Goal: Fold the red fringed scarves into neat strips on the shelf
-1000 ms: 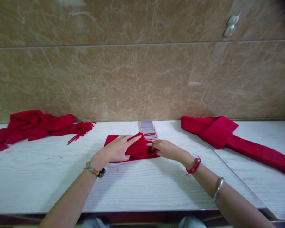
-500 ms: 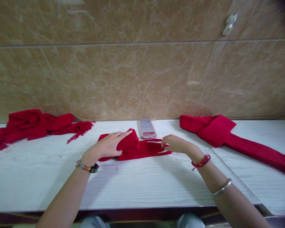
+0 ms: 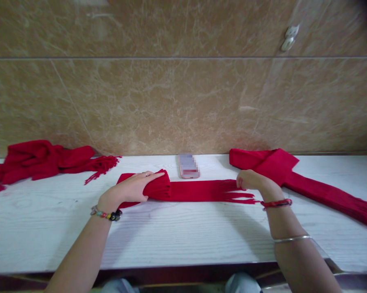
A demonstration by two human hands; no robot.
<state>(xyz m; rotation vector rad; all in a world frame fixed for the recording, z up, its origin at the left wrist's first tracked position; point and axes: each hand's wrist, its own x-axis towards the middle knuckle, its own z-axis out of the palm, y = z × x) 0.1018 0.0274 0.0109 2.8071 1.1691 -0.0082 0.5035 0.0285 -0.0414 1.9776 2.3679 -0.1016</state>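
A red scarf (image 3: 195, 191) lies across the white table in front of me, bundled in folds at its left part and flat toward its fringed right end. My left hand (image 3: 134, 188) grips the folded bundle, fingers over the top and the thumb at the near side. At the other end, my right hand (image 3: 249, 180) pinches some of the fringe, while other strands lie loose on the table beside it. The flat stretch between my hands looks straight and smooth.
A crumpled red scarf (image 3: 49, 162) lies at the left by the wall. Another, folded over itself (image 3: 277, 167), lies at the right. A phone (image 3: 188, 167) rests near the wall (image 3: 159, 101), which bears a small white fixture (image 3: 290, 37). The white table's (image 3: 171, 240) front edge is near me.
My right hand has moved to the right with the fringe, drawing out a longer flat stretch of scarf. My left hand, still on the bundle, has shifted slightly left.
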